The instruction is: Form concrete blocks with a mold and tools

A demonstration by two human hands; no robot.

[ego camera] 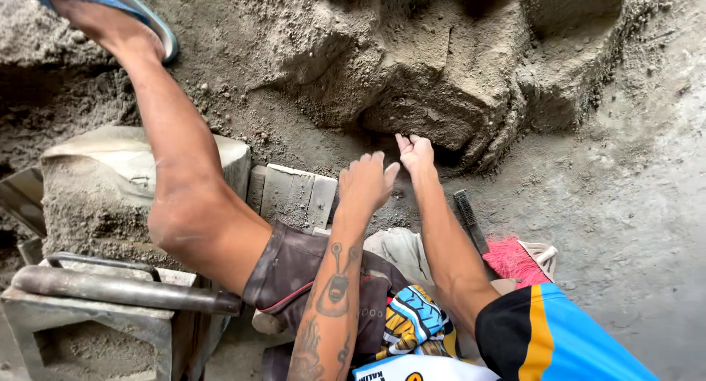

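At the far left, a foot in a blue sandal [110, 13] is planted on the sandy ground, and the bare leg runs down from it toward the near middle. Under that leg a sand-caked grey block [95, 197] is seen, and nearer still a metal mould with a steel bar handle [118, 289] lies at the near left. Just right of the block, a small slab of grey wooden slats [294, 193] rests on the floor.

The left hand [365, 182] is held just right of the slats, back upward, fingers loosely curled and clasping nothing. The right hand [416, 153] is set slightly farther and to the right, open, fingers stretched forward, also empty; its fingertips are touching or almost touching the foot of the sand heap [434, 87]. The heap lies directly ahead of both hands, on the far side, and spreads broadly from left to right, with an undercut hollow at its base just beyond the right hand. The right hand is therefore the nearer of the two to the sand; the left hand sits just short of it.

To the right of the right forearm, a dark comb-like tool [469, 219] lies on the floor, its long axis running near to far, and a pink brush [515, 260] lies just beside it. Bare grey floor [632, 204] fills the right side.
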